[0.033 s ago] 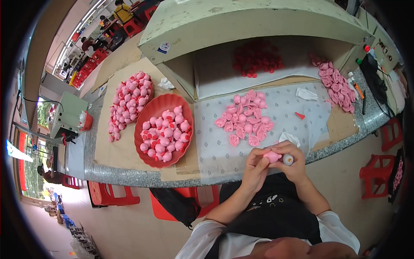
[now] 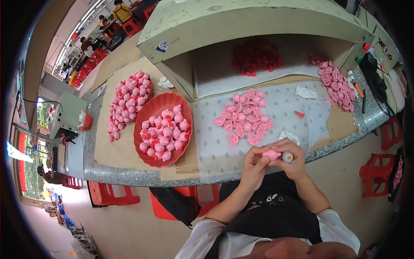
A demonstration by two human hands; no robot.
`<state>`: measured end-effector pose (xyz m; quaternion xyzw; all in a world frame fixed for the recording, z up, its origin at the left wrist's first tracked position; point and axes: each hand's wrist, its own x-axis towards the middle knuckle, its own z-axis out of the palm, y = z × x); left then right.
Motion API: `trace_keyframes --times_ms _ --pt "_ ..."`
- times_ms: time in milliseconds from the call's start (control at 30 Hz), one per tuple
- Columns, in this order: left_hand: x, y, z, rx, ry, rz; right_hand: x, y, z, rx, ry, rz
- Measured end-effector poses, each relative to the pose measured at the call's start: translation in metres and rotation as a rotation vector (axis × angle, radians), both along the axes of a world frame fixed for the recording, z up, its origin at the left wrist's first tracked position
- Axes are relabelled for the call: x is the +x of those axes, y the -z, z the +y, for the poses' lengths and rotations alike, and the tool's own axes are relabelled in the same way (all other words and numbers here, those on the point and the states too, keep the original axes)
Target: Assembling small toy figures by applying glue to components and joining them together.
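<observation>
Just past the counter's near edge, my left hand (image 2: 254, 167) grips a small pink rounded figure piece (image 2: 271, 154) between thumb and fingers. From the other side my right hand (image 2: 296, 163) closes on the same piece with its fingertips. Tucked in that right hand is a pale grey bottle (image 2: 287, 157), seen end-on with a yellowish spot in the middle. Beyond my hands, pink petal-like pieces and round pink pieces (image 2: 246, 117) lie heaped on patterned white paper (image 2: 211, 153). A crumpled white tissue (image 2: 289, 137) rests right behind my fingers.
Left stands a red scalloped bowl (image 2: 139, 149) of pink-and-red figures, beside another figure pile (image 2: 129, 97). A pale green metal hood (image 2: 250, 21) overhangs red pieces (image 2: 257, 58). Right lie more petal pieces (image 2: 334, 86), a red cone cap (image 2: 299, 114) and pens (image 2: 357, 89). Red stools (image 2: 114, 193) flank me.
</observation>
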<state>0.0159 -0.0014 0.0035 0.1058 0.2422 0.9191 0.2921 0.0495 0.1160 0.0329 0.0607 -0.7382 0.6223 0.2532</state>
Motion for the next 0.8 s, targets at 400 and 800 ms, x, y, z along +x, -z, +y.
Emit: trace_keyframes --times_ms 400,800 --pt "-0.028 -0.028 -0.013 -0.210 -0.016 0.154 -0.018 -0.026 -0.005 0.156 0.054 -0.010" --pt "-0.129 -0.160 -0.064 -0.365 -0.853 0.569 -0.018 -0.043 0.032 -0.017 0.040 0.003"
